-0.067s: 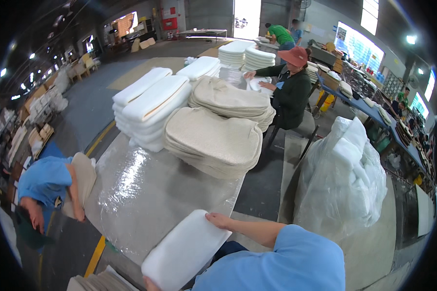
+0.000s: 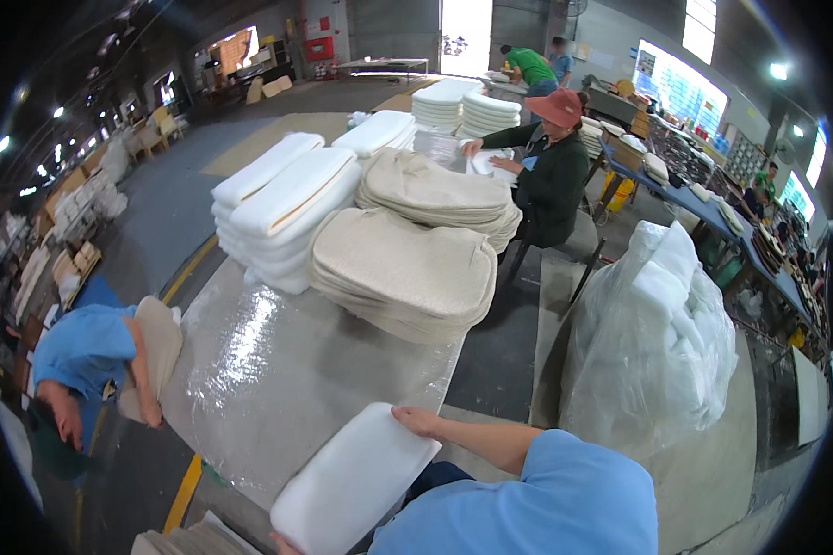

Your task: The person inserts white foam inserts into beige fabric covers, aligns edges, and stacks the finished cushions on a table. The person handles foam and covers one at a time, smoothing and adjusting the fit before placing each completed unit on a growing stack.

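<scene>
A white padded cushion (image 2: pixel 356 476) with rounded corners lies slanted at the near edge of the plastic-covered table (image 2: pixel 241 388). Its far right corner is pinched by my right hand (image 2: pixel 418 421), fingers curled over the edge. At the pad's near left end is my left hand (image 2: pixel 285 544), mostly cut off by the picture's lower edge, with its fingers against the pad. Beyond the pad stand a front stack of beige fabric covers (image 2: pixel 403 259) and a second beige stack (image 2: pixel 440 185) behind it. White pads (image 2: pixel 292 194) are piled to their left.
A large clear bag of white padding (image 2: pixel 652 324) stands on the floor at right. Across the table a co-worker in a red hat (image 2: pixel 551 166) handles a white piece. Another person in blue (image 2: pixel 83 347) bends over at left. Beige pieces (image 2: pixel 194 536) are stacked at the lower left.
The view has shifted very slightly. Both hands stay on the white cushion, which has hardly moved.
</scene>
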A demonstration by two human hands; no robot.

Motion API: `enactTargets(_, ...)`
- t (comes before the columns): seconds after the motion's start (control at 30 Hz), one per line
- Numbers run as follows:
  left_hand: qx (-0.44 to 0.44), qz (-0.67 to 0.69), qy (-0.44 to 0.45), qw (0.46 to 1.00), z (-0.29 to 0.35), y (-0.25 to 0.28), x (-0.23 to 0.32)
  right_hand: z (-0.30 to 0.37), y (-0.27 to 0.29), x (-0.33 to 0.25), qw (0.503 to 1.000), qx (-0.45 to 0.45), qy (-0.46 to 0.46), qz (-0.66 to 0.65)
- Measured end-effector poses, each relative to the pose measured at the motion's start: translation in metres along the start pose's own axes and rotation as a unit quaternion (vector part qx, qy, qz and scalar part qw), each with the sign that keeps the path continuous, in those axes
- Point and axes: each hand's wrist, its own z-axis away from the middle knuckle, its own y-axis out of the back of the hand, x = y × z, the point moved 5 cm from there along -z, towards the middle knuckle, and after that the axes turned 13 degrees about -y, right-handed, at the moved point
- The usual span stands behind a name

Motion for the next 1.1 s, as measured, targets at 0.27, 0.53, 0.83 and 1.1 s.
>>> enactTargets(0.27, 0.017, -0.009, 0.004, 1.000, 0.000, -0.009, -0.008, -0.018, 0.004, 0.015, 0.999, -0.023, -0.035, -0.013)
enactTargets(0.53, 0.049, -0.017, 0.000, 0.999, 0.015, 0.007, -0.011, -0.010, 0.000, 0.009, 0.999, -0.047, -0.017, 0.004)
enactTargets(0.83, 0.063, -0.009, -0.024, 0.998, 0.020, 0.016, -0.015, -0.002, 0.002, -0.005, 1.000, -0.015, -0.015, 0.012)
enactTargets(1.1, 0.127, -0.059, -0.077, 0.987, 0.038, 0.042, -0.008, -0.018, -0.001, -0.013, 0.999, 0.008, -0.002, 0.032)
